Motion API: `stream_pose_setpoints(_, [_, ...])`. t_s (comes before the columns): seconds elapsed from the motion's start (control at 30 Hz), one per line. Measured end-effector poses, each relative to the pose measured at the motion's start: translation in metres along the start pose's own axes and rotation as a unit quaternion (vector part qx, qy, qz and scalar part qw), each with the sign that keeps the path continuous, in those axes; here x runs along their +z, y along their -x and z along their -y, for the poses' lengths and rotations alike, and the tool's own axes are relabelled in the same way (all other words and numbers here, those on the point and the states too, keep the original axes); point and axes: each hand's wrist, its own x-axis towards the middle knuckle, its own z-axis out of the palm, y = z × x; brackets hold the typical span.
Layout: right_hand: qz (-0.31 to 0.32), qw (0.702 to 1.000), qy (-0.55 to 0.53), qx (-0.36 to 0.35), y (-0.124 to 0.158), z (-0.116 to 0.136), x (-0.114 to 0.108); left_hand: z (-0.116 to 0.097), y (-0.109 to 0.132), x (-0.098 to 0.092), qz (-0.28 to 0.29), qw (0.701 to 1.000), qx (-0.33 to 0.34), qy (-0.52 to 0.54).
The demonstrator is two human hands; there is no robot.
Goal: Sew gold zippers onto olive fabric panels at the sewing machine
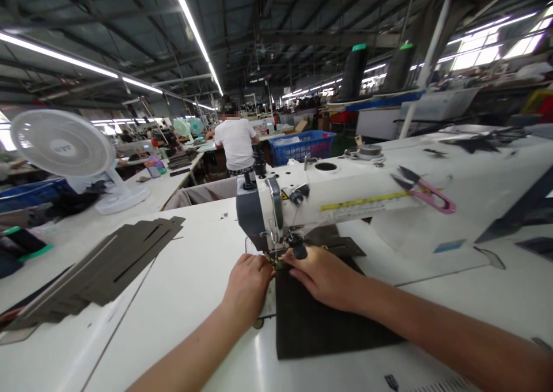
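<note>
Head view — left hand [247,283] and right hand [322,276] lay flat, fingers extended, pressing dark fabric piece [319,323] on the table [185,288] under sewing machine [311,199] needle — gripping nothing.

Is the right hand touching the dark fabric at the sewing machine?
Touching. The head view shows the right hand resting flat on the dark fabric, fingertips pressed down near the sewing machine needle.
</note>
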Motion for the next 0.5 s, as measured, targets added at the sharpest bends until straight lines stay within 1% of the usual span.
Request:
stream_pose_setpoints(0.07, [0.008,0.996,0.078,0.036,0.012,-0.007,-0.009,0.002,0.003,-0.006,0.001,1.000,0.003,0.012])
stream_pose_setpoints(0.13, [0.002,0.982,0.170,0.086,0.031,-0.003,-0.011,0.001,0.010,-0.017,0.002,0.999,0.011,0.036])
stream_pose_setpoints(0.2, [-0.004,0.970,0.219,0.105,0.053,0.014,-0.010,-0.005,0.023,-0.031,0.002,0.996,0.017,0.082])
stream_pose_setpoints(0.23, [-0.008,0.971,0.217,0.100,0.063,0.027,-0.010,-0.010,0.030,-0.039,0.001,0.994,0.019,0.109])
stream_pose_setpoints(0.3, [-0.014,0.985,0.140,0.096,0.073,0.054,-0.013,-0.023,0.043,-0.051,-0.006,0.987,0.022,0.156])
stream_pose_setpoints(0.33, [-0.001,0.991,0.071,0.109,0.073,0.067,-0.017,-0.029,0.048,-0.056,-0.008,0.985,0.023,0.171])
stream_pose_setpoints(0.37, [0.015,0.991,-0.002,0.132,0.071,0.077,-0.022,-0.034,0.051,-0.060,-0.007,0.983,0.023,0.182])
stream_pose_setpoints(0.4, [0.033,0.984,-0.075,0.160,0.066,0.084,-0.027,-0.039,0.052,-0.061,-0.003,0.982,0.021,0.190])
stream_pose_setpoints(0.43, [0.051,0.969,-0.149,0.189,0.060,0.088,-0.032,-0.042,0.052,-0.062,0.002,0.980,0.020,0.197])
stream_pose_setpoints(0.5, [0.079,0.921,-0.290,0.247,0.048,0.089,-0.039,-0.044,0.047,-0.060,0.007,0.976,0.018,0.215])
